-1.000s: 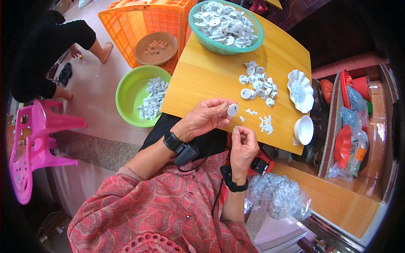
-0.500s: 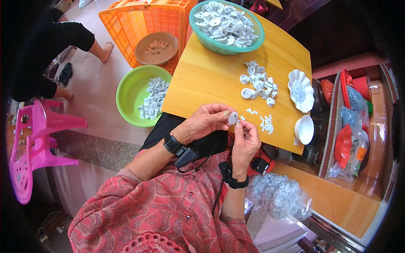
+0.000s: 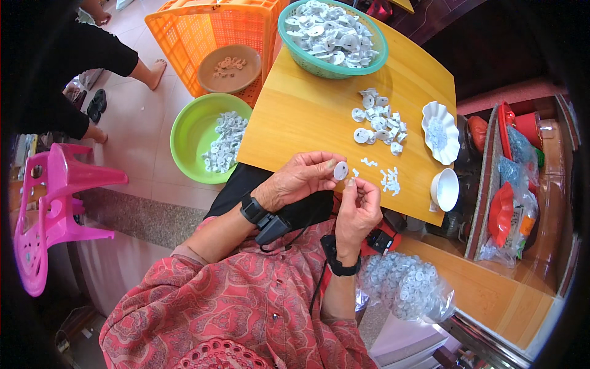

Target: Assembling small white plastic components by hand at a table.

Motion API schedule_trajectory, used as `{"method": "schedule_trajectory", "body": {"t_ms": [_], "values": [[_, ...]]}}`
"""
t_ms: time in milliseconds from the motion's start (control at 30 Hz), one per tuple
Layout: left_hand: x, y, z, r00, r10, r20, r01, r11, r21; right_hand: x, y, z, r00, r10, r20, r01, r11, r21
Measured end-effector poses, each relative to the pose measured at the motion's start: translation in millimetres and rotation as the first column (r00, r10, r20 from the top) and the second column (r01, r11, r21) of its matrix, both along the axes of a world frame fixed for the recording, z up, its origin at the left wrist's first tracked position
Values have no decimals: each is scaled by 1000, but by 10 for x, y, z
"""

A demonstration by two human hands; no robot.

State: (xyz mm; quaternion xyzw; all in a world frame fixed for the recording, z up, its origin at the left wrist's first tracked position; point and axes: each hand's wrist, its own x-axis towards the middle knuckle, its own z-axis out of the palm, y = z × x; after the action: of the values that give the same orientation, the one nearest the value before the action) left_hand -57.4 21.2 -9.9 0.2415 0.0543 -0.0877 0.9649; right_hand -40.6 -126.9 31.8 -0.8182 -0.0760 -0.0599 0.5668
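A: State the condition of both hands

B: The left hand pinches a small white round disc between thumb and fingertips, held above the near edge of the wooden table. The right hand is curled with its fingertips brought together against the disc's lower edge; whether it holds a small insert there cannot be told, the part being too small to resolve. The disc faces upward, probably so its centre is visible to the person

A: Where is the stock located?

B: A loose pile of white discs lies toward the table's right edge. Small white pieces lie at the near edge, just beside the hands, likely placed there for short reach. A white scalloped dish and a white cup sit at the right edge. A teal basket full of discs occupies the far edge

A: And off the table?

B: A green basin holding more white parts stands on the floor by the left edge, a brown bowl rests on an orange crate beyond it, and a clear bag of parts lies beside the person's right forearm
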Motion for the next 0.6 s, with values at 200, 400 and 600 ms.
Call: {"method": "schedule_trajectory", "body": {"t_ms": [200, 400, 600], "values": [[6, -38, -22, 1000, 2, 22, -2, 1000, -11, 12, 91, 14, 991, 79, -105, -34, 928, 370], [12, -49, -50, 1000, 2, 15, -2, 999, -53, 18, 78, -29, 999, 46, -26, -38, 968, 247], [8, -46, -18, 1000, 23, -1, -23, 993, -113, 22, 26, 61, 999, 26, 38, -28, 998, 53]]}}
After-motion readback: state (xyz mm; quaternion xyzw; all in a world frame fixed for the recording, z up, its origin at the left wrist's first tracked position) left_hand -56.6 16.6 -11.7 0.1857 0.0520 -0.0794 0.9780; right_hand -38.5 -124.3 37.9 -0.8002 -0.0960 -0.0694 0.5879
